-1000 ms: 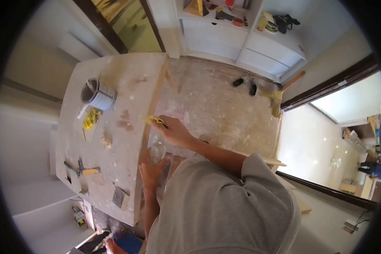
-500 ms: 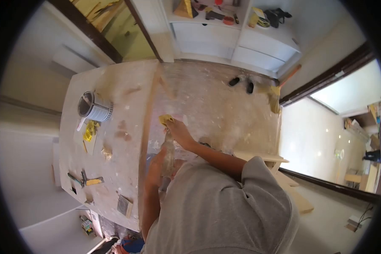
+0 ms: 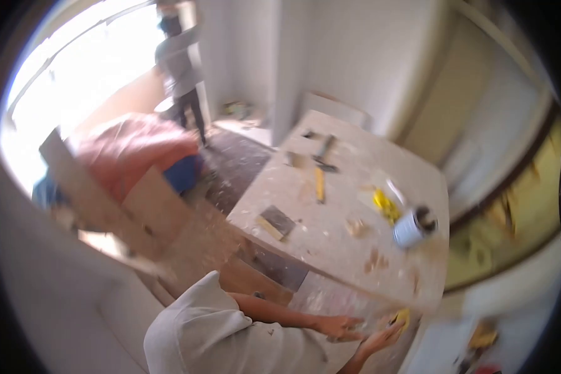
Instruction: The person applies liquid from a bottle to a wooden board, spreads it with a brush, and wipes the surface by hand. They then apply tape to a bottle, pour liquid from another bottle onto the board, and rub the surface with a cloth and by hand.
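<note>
right hand (image 3: 383,340) clenched around a small yellow object (image 3: 404,319), left hand (image 3: 340,327) beside it, grip too blurred to tell, pale metal can (image 3: 411,229) on stained rectangular counter (image 3: 321,234)

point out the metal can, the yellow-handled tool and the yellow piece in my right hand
metal can (image 3: 407,231): head view, side wall
yellow-handled tool (image 3: 320,187): head view, handle
yellow piece (image 3: 405,318): head view, part showing beyond the right hand (image 3: 382,339)
</note>
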Demonstrator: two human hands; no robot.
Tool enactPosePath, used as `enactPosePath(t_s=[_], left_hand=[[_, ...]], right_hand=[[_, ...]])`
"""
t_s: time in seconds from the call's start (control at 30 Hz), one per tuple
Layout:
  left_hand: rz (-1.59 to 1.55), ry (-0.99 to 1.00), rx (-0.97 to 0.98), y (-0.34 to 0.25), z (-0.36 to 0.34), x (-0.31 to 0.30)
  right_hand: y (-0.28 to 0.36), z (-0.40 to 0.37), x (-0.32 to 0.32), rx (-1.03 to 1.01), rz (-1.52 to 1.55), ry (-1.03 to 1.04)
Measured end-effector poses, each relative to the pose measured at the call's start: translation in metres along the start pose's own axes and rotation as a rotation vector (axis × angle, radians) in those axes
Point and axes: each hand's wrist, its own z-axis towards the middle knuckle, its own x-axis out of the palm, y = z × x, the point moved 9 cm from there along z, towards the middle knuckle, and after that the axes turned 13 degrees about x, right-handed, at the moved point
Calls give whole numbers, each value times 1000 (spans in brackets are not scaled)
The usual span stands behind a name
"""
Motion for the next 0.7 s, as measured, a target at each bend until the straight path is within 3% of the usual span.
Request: enactPosePath(t_s=[0.03, 0.1, 0.17, 0.2, 0.27, 0.37, 0.47, 0.57, 0.67, 0.7], left_hand=[[-35, -48, 85, -4, 0, -9], [-47, -136, 28, -16, -11, -37], [-77, -209, 23, 6, -22, -38], [-91, -268, 66, 28, -24, -37], [-92, -477, 32, -13, -40, -83], [119, -485, 49, -51, -60, -114], [316, -409, -59, -65, -70, -133], [733, -524, 106, -71, -75, -143], [737, -487, 80, -58, -78, -139], [669, -426, 28, -56, -79, -138]], right_hand=[[19, -6, 10, 83, 125, 47], [58, -9, 42, 43, 149, 69], [50, -2, 56, -140, 26, -40], [48, -9, 63, -116, 26, 82], [77, -15, 104, -95, 66, 341], [115, -37, 129, -137, 120, 418], [114, -39, 141, -75, 169, 420], [77, -25, 145, 29, 139, 292], [62, -32, 156, 120, 146, 387], [79, -41, 157, 51, 137, 370]])
